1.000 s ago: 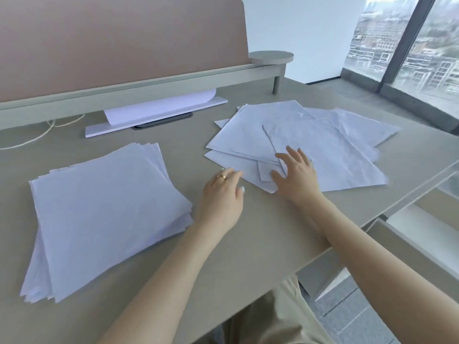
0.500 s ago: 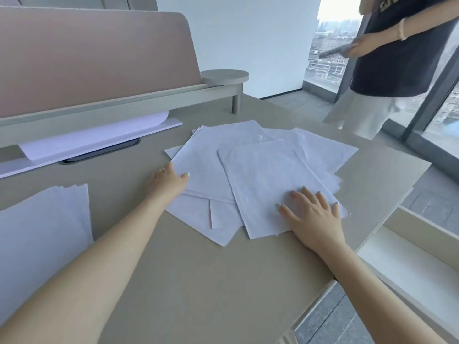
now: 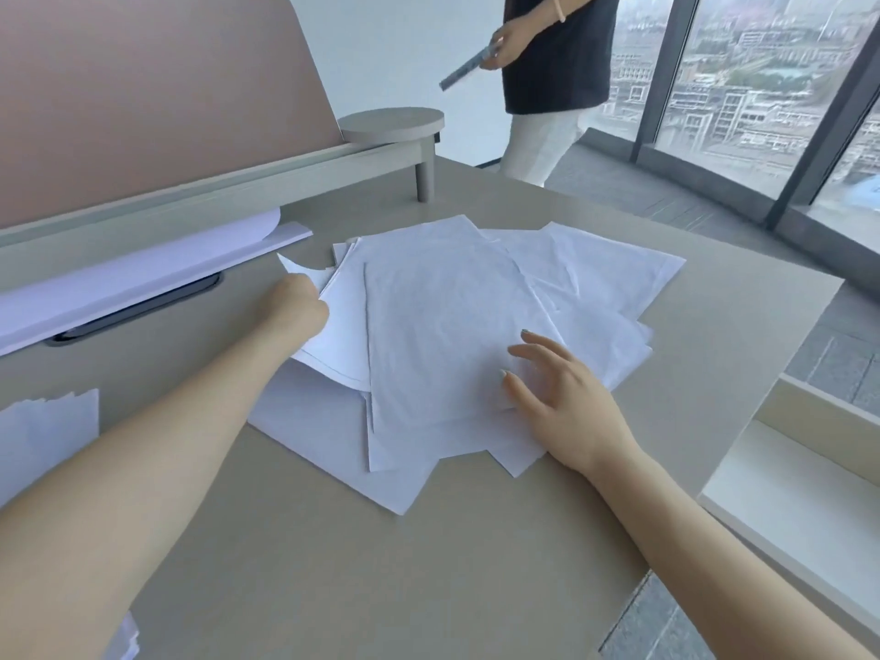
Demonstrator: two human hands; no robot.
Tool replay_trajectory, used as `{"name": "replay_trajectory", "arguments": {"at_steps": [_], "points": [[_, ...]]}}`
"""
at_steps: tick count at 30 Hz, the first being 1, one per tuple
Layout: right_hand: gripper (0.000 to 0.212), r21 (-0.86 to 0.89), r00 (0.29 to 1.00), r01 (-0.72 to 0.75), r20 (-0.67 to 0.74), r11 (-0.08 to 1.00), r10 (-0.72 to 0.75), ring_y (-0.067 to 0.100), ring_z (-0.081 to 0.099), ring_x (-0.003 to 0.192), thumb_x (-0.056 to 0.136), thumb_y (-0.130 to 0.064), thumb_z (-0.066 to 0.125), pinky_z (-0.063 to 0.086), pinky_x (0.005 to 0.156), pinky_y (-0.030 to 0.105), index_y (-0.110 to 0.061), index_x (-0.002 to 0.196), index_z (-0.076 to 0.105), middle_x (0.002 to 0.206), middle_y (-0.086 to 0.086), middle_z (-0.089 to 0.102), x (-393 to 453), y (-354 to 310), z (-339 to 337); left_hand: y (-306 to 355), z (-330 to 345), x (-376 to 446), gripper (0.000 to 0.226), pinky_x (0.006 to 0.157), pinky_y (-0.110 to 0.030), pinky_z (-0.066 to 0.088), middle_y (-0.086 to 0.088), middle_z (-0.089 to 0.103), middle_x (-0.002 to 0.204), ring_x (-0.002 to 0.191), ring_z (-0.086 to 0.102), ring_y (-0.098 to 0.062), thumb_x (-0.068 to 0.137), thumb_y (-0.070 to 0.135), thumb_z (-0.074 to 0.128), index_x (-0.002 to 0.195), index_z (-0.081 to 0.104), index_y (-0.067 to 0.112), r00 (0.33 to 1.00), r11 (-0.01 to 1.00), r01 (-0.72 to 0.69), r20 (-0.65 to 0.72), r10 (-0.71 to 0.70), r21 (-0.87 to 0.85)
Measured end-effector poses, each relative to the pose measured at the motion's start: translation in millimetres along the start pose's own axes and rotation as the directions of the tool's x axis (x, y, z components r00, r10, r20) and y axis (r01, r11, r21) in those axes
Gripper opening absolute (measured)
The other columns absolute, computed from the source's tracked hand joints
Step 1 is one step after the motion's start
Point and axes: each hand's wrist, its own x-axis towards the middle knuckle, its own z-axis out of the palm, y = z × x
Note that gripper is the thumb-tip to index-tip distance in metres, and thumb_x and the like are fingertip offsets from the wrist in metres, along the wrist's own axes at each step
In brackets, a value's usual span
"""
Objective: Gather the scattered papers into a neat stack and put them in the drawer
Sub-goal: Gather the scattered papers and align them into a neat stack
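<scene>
Several white sheets lie in a loose overlapping pile [image 3: 452, 326] in the middle of the beige desk [image 3: 428, 564]. My left hand [image 3: 295, 307] grips the pile's left edge, and the sheets there curl upward. On the pile's near right part my right hand [image 3: 562, 402] rests with its fingers spread, holding nothing. A second stack of papers [image 3: 43, 435] shows at the left edge, partly out of view. The open drawer [image 3: 800, 469], pale inside, sits at the right below the desk edge.
A pink divider panel with a grey shelf rail [image 3: 214, 183] runs along the back of the desk, with a white sheet and board [image 3: 143, 273] under it. A person [image 3: 547, 78] stands beyond the far corner holding a flat object. Windows are on the right.
My left hand closed on the left edge of the pile and lifted it. My right hand slid up and left on the sheets, and the pile drew closer together.
</scene>
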Motion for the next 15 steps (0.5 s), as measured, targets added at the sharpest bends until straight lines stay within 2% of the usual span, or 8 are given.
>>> {"name": "replay_trajectory", "arguments": {"at_steps": [2,4,6,8,10,12,13,15], "points": [[0.038,0.058,0.997,0.066,0.039,0.996,-0.068,0.003,0.039,0.133,0.092,-0.038,0.048,0.033,0.098,0.021,-0.028,0.129,0.053,0.148,-0.018,0.036,-1,0,-1,3,0,-5,0.027,0.049,-0.024,0.017,-0.004,0.032,0.06,0.053,0.028,-0.019,0.081,0.004,0.046,0.06,0.031,0.013,0.992,0.998,0.054,0.117,-0.056,0.02],[0.036,0.085,0.992,0.108,0.058,0.991,-0.113,0.003,0.039,0.132,0.093,-0.034,0.048,0.032,0.098,0.02,-0.029,0.128,0.054,0.147,-0.018,0.037,1,2,-1,5,1,-11,0.026,0.048,-0.023,0.019,-0.005,0.033,0.06,0.051,0.029,-0.019,0.083,0.005,0.047,0.061,0.034,0.012,0.971,0.994,0.112,0.212,-0.109,-0.001],[0.033,0.078,0.994,0.106,-0.012,0.991,-0.105,0.005,0.04,0.131,0.093,-0.031,0.05,0.032,0.094,0.02,-0.027,0.125,0.057,0.146,-0.016,0.039,10,8,-3,10,1,-19,0.016,0.05,-0.022,0.024,-0.007,0.036,0.064,0.053,0.031,-0.02,0.084,0.003,0.047,0.071,0.043,0.011,0.95,0.97,0.173,0.289,-0.118,-0.17],[0.034,0.011,0.988,0.03,-0.15,0.999,-0.028,0.013,0.039,0.134,0.092,-0.031,0.053,0.032,0.102,0.027,-0.022,0.124,0.059,0.147,-0.008,0.042,26,19,-9,16,2,-30,0.016,0.053,-0.023,0.031,-0.008,0.04,0.066,0.055,0.036,-0.021,0.087,0.002,0.046,0.075,0.048,0.011,0.924,0.903,0.24,0.369,-0.1,-0.357],[0.044,-0.124,0.975,-0.113,-0.205,0.986,0.086,0.02,0.029,0.141,0.091,-0.039,0.051,0.021,0.115,0.042,-0.02,0.13,0.053,0.149,0.0,0.039,45,32,-19,19,2,-39,0.01,0.059,-0.024,0.042,-0.01,0.051,0.075,0.066,0.049,-0.023,0.089,0.005,0.049,0.081,0.052,0.01,0.917,0.828,0.294,0.385,-0.104,-0.476],[0.056,-0.253,0.962,-0.257,-0.16,0.933,0.222,0.021,0.017,0.146,0.091,-0.049,0.044,0.008,0.117,0.05,-0.02,0.139,0.041,0.153,0.0,0.033,62,47,-28,24,2,-45,0.006,0.073,-0.03,0.05,-0.01,0.059,0.091,0.084,0.056,-0.024,0.091,0.01,0.052,0.096,0.054,0.01,0.919,0.705,0.34,0.378,-0.109,-0.622],[0.061,-0.278,0.952,-0.303,-0.134,0.911,0.276,0.021,0.016,0.146,0.091,-0.053,0.041,0.005,0.117,0.052,-0.02,0.141,0.037,0.153,0.0,0.032,69,52,-31,27,2,-45,0.011,0.077,-0.032,0.05,-0.008,0.061,0.093,0.087,0.058,-0.023,0.091,0.011,0.052,0.101,0.055,0.011,0.916,0.608,0.375,0.381,-0.127,-0.7],[0.064,-0.294,0.936,-0.351,-0.109,0.889,0.333,0.024,0.023,0.142,0.089,-0.057,0.038,0.007,0.117,0.052,-0.019,0.141,0.037,0.15,0.002,0.036,75,59,-32,33,2,-43,0.01,0.077,-0.032,0.049,-0.003,0.063,0.088,0.079,0.06,-0.019,0.091,0.013,0.053,0.1,0.058,0.014,0.9,0.393,0.435,0.394,-0.184,-0.81]]}}
